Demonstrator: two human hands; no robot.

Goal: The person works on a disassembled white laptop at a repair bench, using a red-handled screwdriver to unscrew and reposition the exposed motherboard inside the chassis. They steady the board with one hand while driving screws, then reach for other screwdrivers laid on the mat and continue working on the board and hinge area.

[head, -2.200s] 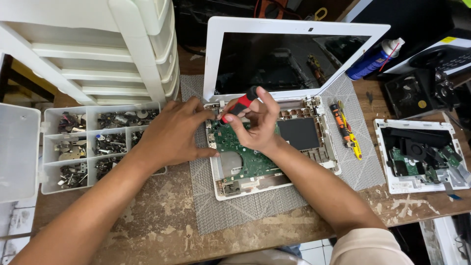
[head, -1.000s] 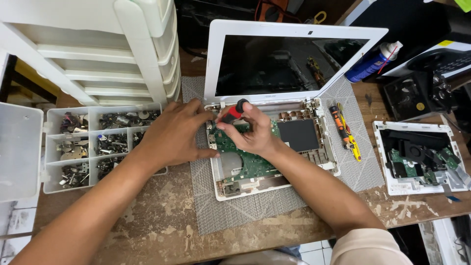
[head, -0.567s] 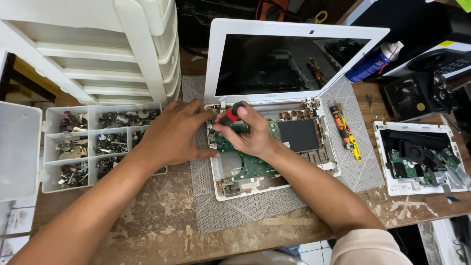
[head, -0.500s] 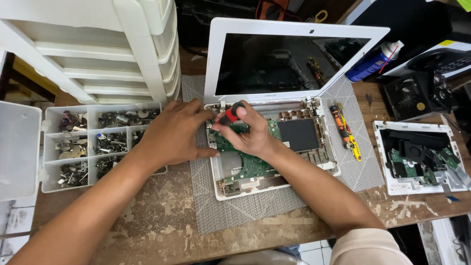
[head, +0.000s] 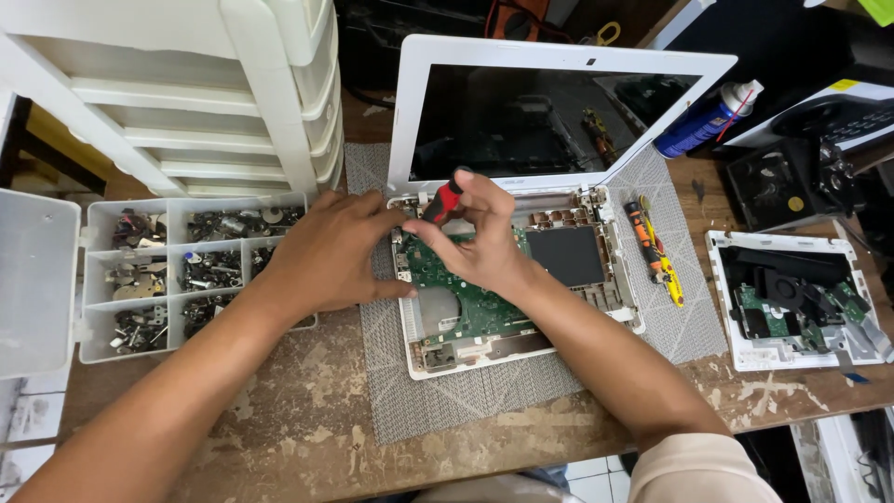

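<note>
An opened white laptop (head: 521, 326) lies on a grey mat (head: 447, 401), its green circuit board (head: 475, 307) bare and its dark screen (head: 549, 121) upright. My right hand (head: 475, 247) grips a red and black screwdriver (head: 445, 200), held nearly upright over the board's upper left corner. My left hand (head: 326, 256) rests palm down on the laptop's left edge, its fingers reaching toward the screwdriver tip. The tip itself is hidden by my fingers.
A clear parts box (head: 158, 270) with several compartments of screws sits at the left. White plastic drawers (head: 196, 84) stand behind it. An orange and a yellow screwdriver (head: 652, 247) lie right of the laptop. Another opened white device (head: 792, 303) and a blue spray can (head: 703, 121) are at the right.
My right hand has tipped the screwdriver from slanted to nearly upright and lowered it onto the board's upper left corner. My left hand has stayed on the laptop's left edge.
</note>
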